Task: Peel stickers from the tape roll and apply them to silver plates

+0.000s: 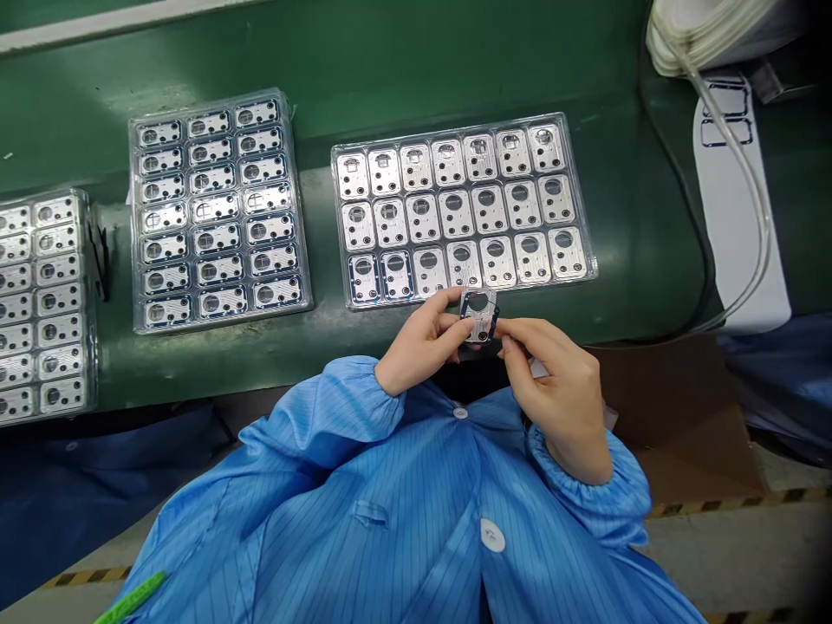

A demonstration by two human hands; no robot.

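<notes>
My left hand (425, 342) grips a small silver metal plate (479, 322) with a large round hole, held just past the table's near edge. A thin dark frame-shaped gasket (495, 314) lies along the plate's rim and juts a little beyond its right side. Thumb and forefinger of my right hand (552, 368) are pinched together at the lower right corner, on the gasket's edge; their exact hold is partly hidden. Directly beyond both hands is a clear plastic tray (464, 211) of similar plates. Two plates at its near left carry dark frames; the others look bare.
Another tray (211, 208) of dark-framed plates sits left of centre, with a further tray (45, 303) at the far left. On the right, a white backing strip (741, 217) bearing dark frames hangs beneath a white roll (721, 35). Clear tubing (757, 191) and a black cable (682, 182) curve nearby.
</notes>
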